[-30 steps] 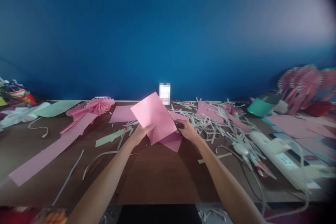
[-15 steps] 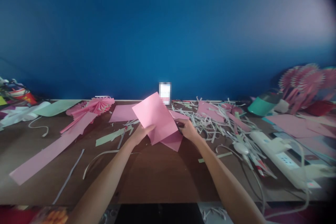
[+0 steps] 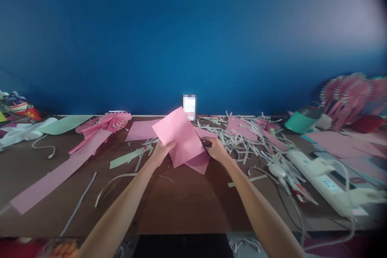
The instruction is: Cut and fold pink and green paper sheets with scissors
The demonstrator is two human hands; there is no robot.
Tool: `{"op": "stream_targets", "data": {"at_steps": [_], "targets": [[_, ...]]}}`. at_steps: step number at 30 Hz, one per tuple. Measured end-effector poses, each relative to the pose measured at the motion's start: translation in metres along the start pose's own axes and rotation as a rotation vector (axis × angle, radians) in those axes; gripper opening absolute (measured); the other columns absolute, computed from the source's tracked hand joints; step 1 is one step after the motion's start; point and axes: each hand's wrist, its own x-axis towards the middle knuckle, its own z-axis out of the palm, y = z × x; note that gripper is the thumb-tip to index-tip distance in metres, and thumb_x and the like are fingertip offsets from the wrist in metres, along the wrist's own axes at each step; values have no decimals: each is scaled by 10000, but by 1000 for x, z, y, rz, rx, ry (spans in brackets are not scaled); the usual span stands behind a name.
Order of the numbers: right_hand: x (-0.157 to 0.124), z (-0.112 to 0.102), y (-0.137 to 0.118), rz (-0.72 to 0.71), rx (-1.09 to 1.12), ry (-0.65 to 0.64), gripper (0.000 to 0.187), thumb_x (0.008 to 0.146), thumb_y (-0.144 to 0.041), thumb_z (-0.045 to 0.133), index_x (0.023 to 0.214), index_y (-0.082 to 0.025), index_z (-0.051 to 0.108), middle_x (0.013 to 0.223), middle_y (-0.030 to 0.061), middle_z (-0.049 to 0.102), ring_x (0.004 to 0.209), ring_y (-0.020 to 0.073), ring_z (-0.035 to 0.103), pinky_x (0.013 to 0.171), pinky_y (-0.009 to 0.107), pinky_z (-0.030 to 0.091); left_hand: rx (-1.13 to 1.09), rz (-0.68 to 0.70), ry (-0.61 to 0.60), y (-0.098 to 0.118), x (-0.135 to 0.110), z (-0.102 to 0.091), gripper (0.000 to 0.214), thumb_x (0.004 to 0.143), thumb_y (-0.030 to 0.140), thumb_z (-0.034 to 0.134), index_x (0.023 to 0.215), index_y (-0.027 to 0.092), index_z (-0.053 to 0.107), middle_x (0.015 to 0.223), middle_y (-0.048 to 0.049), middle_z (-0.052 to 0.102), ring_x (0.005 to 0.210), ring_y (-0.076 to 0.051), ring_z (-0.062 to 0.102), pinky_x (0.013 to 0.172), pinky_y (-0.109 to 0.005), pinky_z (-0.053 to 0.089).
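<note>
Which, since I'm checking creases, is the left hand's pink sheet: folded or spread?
Apparently spread: the pink sheet shows one broad face; any fold beneath is hidden.

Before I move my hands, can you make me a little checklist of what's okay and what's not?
1. Left hand gripping the pink sheet: ok, the thumb lies on top of it.
2. Right hand holding the dark tool, probably scissors, at the sheet's right edge: ok.
3. Left fingertips away from the tool: cannot tell, the sheet hides them.
4. Lower pink paper clear of the tool: cannot tell, the held sheet overlaps it.
5. Space beside the right hand free of scraps: not ok, pale paper strips are heaped there.
</note>
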Motion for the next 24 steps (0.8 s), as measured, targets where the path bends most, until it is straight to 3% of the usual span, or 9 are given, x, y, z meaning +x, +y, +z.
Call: {"op": "stream_targets", "data": {"at_steps": [7, 18, 24], "targets": [[-1, 1, -7, 13, 135, -95, 331, 693, -229, 607, 1006, -136, 665, 875, 61, 701, 817, 218, 651, 703, 295, 501, 50, 33, 24, -9, 3, -1, 628, 710, 381, 702, 1258, 155, 496, 1218, -114, 597, 1095, -252, 566, 953, -390, 446], [-2, 4, -10, 5, 212, -45, 367, 704, -307, 676, 1033, -146, 668, 835, 61, 708, 847, 247, 656, 703, 316, 520, 107, 27, -8, -2, -3, 6, 611, 735, 381, 696, 1275, 193, 481, 1293, -105, 544, 1162, -253, 524, 991, -387, 427], [1, -1, -5, -21, 207, -16, 375, 674, -314, 711, 1012, -153, 685, 787, 55, 709, 812, 254, 662, 668, 316, 524, 43, 18, -93, -3, -7, 12, 596, 738, 376, 698, 1266, 203, 485, 1265, -105, 561, 1127, -265, 544, 938, -393, 468]]}}
